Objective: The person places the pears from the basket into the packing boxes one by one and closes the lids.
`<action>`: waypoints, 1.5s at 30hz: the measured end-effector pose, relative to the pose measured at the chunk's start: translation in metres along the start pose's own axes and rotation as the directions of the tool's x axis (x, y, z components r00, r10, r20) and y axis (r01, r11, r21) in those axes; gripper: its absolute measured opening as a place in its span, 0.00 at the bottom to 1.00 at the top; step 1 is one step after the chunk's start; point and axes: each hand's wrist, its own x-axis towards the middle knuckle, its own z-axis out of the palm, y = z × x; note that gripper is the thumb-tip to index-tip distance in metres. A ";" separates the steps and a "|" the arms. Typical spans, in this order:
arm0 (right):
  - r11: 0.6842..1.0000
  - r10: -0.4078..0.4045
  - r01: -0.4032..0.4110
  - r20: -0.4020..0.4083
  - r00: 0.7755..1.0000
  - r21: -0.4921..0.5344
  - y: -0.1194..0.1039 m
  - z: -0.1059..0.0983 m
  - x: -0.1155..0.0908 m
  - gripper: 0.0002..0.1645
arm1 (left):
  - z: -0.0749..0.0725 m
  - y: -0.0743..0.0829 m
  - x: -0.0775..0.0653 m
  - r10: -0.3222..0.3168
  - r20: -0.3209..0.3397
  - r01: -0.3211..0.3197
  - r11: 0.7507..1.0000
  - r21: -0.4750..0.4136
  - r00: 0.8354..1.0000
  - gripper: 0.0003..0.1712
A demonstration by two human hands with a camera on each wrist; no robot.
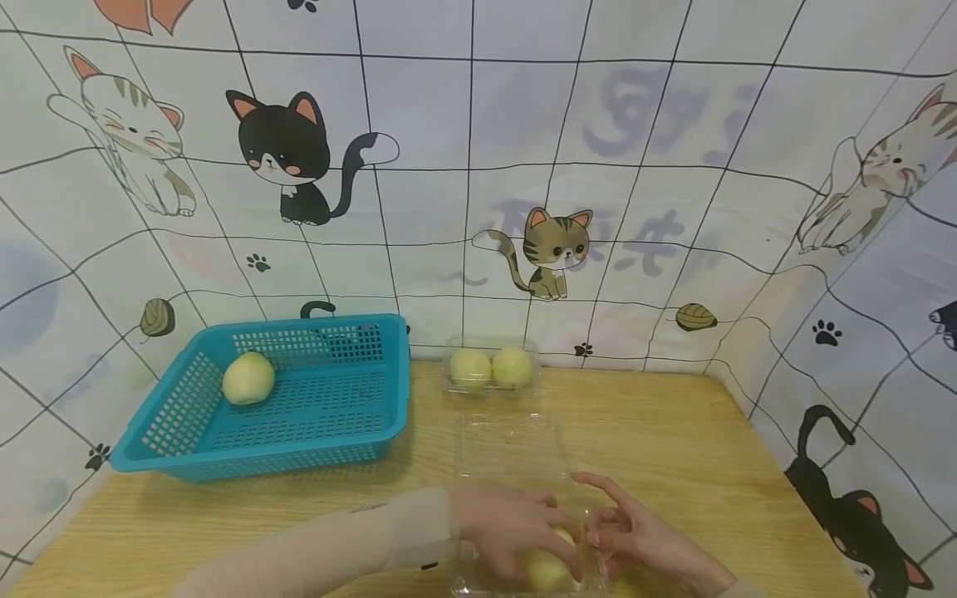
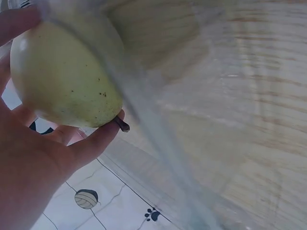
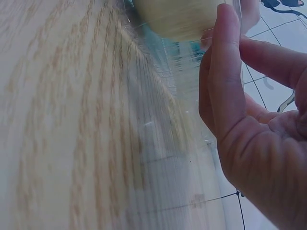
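Observation:
A clear plastic clamshell box (image 1: 474, 577) lies near the front of the table, its lid (image 1: 508, 444) folded back toward the wall. Over the base, my left hand (image 1: 508, 527) grips a pale yellow pear (image 1: 547, 571). The left wrist view shows the fingers and thumb around this pear (image 2: 67, 72), with its dark stem (image 2: 123, 124) by a fingertip. At the box's right side, the bent fingers of my right hand (image 1: 635, 531) hold its wall. The right wrist view shows that hand (image 3: 249, 115) up against the clear plastic, close to the pear (image 3: 182, 17).
A blue plastic basket (image 1: 284, 461) stands at the left with one pear (image 1: 249, 379) inside. Against the back wall sits another clear box (image 1: 491, 386) with two pears (image 1: 512, 367). A cat-print cloth (image 1: 449, 191) surrounds the wooden table (image 1: 658, 448).

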 end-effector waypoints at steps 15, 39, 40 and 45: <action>1.000 0.015 -0.015 0.018 1.000 0.004 0.000 -0.001 0.000 0.43 | 0.000 0.013 0.011 -0.158 0.104 0.144 0.981 0.130 0.982 0.35; 1.000 -0.009 0.007 0.080 0.997 0.023 -0.001 -0.001 -0.001 0.42 | -0.008 0.012 -0.014 -0.085 -0.094 0.099 0.984 0.151 0.992 0.43; 1.000 -0.014 0.012 0.082 0.997 0.022 -0.001 -0.001 -0.001 0.42 | -0.009 0.012 -0.017 -0.099 -0.101 0.113 0.983 0.144 0.990 0.42; 1.000 -0.017 0.016 0.069 0.997 0.015 0.000 -0.001 0.000 0.42 | -0.011 0.012 -0.030 -0.158 -0.113 0.173 0.975 0.139 0.981 0.41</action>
